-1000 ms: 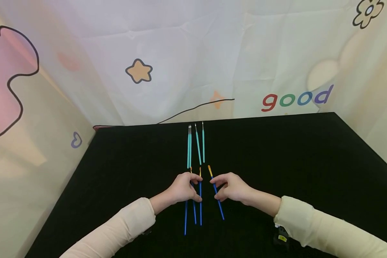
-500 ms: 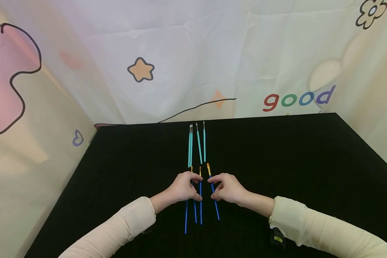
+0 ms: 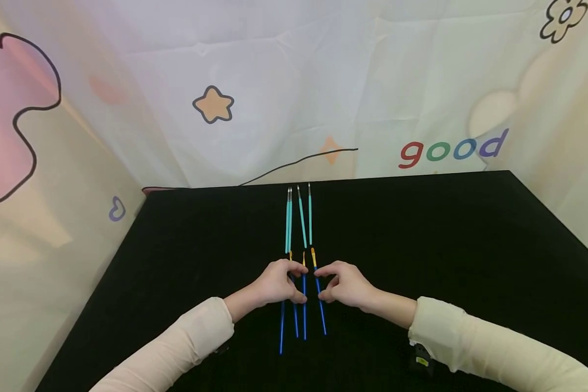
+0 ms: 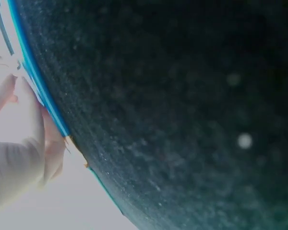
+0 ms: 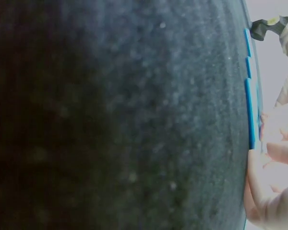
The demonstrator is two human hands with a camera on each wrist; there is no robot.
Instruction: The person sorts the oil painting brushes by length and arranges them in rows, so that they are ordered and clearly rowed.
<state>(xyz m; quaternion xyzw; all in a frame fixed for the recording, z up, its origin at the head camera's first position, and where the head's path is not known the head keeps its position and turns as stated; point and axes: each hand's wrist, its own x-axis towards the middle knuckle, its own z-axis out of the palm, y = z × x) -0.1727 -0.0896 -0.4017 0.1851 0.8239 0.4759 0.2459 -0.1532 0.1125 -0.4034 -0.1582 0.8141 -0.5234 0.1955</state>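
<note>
My left hand (image 3: 277, 282) bends over the blue paintbrushes at the table's middle. Its forefinger and thumb tips hold a blue paintbrush with a yellow ferrule (image 3: 305, 321), and two more blue handles pass under the hand. To the right, my right hand (image 3: 349, 284) holds another blue paintbrush (image 3: 322, 316) by fingertips and thumb, tilted slightly against its neighbour and lying apart from it. In the left wrist view a blue handle (image 4: 43, 91) runs beside the left fingers. The right wrist view shows blue handle pieces (image 5: 250, 115) above the right fingers; the rest is hidden.
Several turquoise paintbrushes (image 3: 301, 220) lie lengthwise behind the blue ones, bristles toward the far edge. The black tabletop (image 3: 446, 234) stretches out on both sides. A printed curtain (image 3: 284, 81) hangs behind and along the sides.
My right hand has slid its blue paintbrush left, nearer the other blue ones, and turned it straighter. The left hand and the turquoise paintbrushes have stayed about where they were.
</note>
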